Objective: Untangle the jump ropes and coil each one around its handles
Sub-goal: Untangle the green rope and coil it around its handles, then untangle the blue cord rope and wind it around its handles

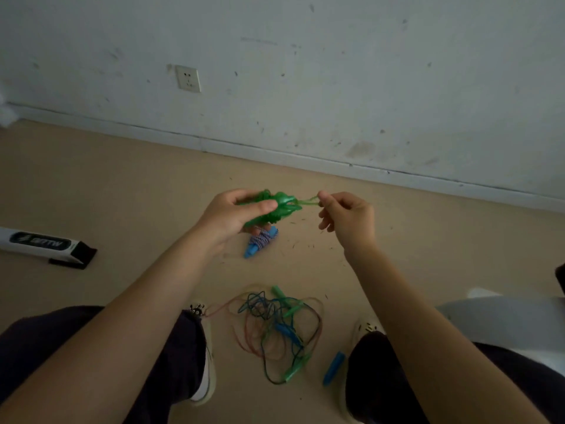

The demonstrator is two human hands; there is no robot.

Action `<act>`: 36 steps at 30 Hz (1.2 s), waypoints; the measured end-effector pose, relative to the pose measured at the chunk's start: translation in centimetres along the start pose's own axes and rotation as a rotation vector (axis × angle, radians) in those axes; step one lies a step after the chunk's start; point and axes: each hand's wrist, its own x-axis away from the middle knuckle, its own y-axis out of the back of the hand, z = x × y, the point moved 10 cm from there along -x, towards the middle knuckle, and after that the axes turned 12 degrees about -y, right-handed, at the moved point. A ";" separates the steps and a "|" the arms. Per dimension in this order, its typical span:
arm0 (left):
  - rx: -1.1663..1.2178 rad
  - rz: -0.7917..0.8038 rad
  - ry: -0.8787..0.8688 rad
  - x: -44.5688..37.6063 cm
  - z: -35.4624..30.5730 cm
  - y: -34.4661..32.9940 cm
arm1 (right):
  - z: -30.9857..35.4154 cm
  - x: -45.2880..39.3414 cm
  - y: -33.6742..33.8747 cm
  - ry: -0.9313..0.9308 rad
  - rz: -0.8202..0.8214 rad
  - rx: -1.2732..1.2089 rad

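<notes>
While I crouch over the tan floor (122, 185), a scuffed white wall (336, 71) with a white baseboard (275, 153) runs across ahead of me, and one wall socket (188, 78) sits low on it toward the left. At the far left, one white and black box (46, 246) lies flat on the floor. My left hand (232, 215) is curled around the green jump rope bundle (275, 206), thumb laid across its top, held up above the floor. Just below that hand, one blue-handled rope (260, 242) wrapped in blue and white cord rests on the floor, already coiled. My right hand (348, 215) pinches a loop of the green cord (305, 201) between thumb and forefinger, drawn taut from the bundle; the other fingers hang loosely curled. Nearer to me, between my two shoes, lies the tangled pile (275, 332) of thin cords in red, blue and green, with three green handles that I can count and one blue handle inside it. One more blue handle (334, 368) lies just right of the pile, beside my right shoe (363, 327).
</notes>
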 end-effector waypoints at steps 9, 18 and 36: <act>-0.165 -0.212 0.323 -6.3 23.7 -1.4 | -21.2 -10.1 -3.3 -0.430 -0.044 0.068; -0.174 -0.149 0.255 -13.6 33.6 -0.9 | -27.4 -19.9 -8.0 -0.389 0.116 0.113; -0.555 0.294 0.546 0.8 43.8 -1.8 | -42.5 -8.0 -8.6 -0.557 0.337 0.731</act>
